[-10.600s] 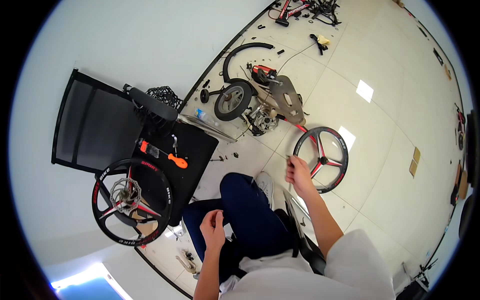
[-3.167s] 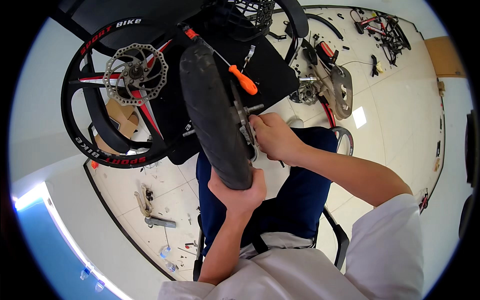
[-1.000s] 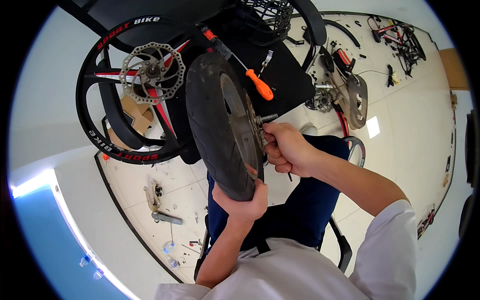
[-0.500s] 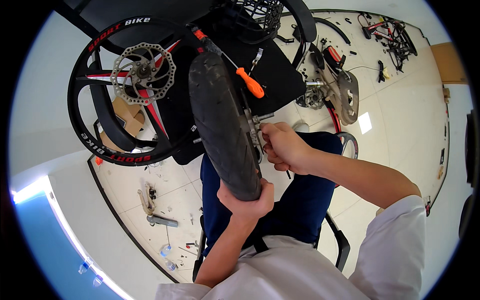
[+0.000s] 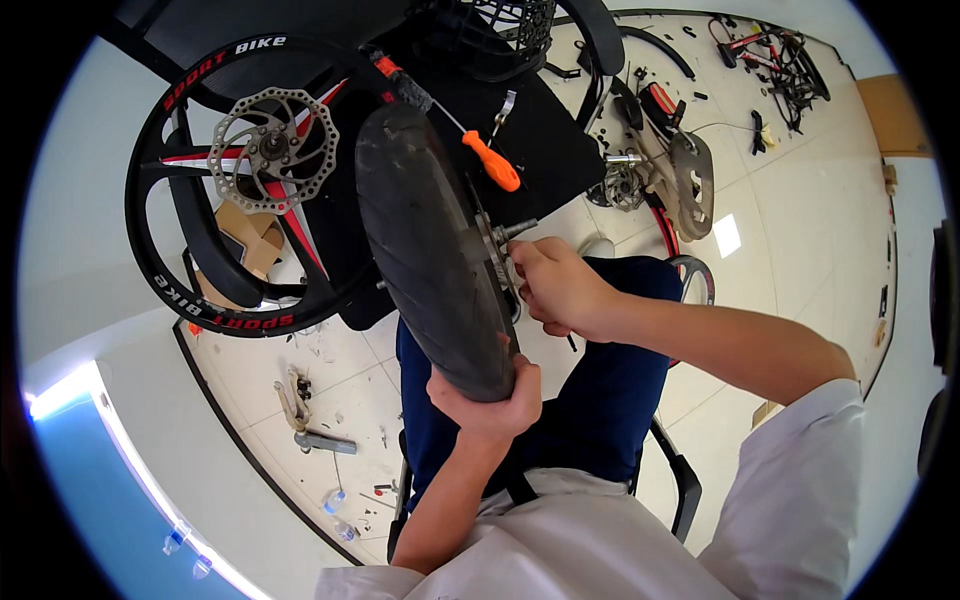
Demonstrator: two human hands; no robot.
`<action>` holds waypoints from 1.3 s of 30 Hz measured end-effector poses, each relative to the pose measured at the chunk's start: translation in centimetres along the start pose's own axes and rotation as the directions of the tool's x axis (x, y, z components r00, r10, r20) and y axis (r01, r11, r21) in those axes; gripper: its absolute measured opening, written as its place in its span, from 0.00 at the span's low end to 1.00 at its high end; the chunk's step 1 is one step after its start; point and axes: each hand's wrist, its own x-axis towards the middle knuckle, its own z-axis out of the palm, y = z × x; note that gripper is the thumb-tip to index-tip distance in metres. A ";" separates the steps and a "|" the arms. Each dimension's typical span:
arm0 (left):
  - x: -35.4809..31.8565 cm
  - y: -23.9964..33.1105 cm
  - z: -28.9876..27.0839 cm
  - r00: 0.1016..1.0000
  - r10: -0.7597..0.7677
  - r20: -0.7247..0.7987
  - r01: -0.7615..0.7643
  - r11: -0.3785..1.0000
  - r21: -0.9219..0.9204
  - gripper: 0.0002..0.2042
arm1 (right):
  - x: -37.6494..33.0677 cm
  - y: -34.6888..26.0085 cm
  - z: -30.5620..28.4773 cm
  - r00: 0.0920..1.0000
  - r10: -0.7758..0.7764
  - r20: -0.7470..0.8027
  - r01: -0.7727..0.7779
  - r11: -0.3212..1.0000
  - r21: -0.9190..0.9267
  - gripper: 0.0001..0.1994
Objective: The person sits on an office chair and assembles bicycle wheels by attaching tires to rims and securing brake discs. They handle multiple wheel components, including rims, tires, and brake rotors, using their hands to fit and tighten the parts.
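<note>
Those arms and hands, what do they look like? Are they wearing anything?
The left hand and right hand wear no gloves. The forearms are bare, with no watch or bracelet showing. The short, loose sleeves are pale, whitish grey, and look plain.

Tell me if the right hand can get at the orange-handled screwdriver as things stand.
Probably yes: the orange-handled screwdriver lies on the black seat with its handle uncovered, near the right hand. The axle end juts between them in this view, but there looks to be room around it.
</note>
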 end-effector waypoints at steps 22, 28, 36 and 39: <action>4.9 0.6 -4.5 0.955 -0.296 0.001 0.276 0.889 -0.365 0.16 | 2.0 2.4 -1.7 0.804 -0.577 0.145 0.565 0.665 -0.490 0.11; 5.0 1.1 -3.8 0.963 -0.268 0.016 0.262 0.925 -0.275 0.17 | 2.7 3.2 -0.9 0.634 -0.754 0.171 0.701 0.467 -0.539 0.09; 4.9 1.3 -3.2 0.963 -0.265 0.045 0.268 0.945 -0.190 0.23 | 2.4 4.9 -2.1 0.840 -0.527 0.126 0.420 0.780 0.465 0.14; 4.9 1.0 -3.2 0.968 -0.244 0.055 0.250 0.944 -0.215 0.23 | 2.8 5.9 -2.8 0.802 -0.563 0.197 0.335 0.698 0.633 0.14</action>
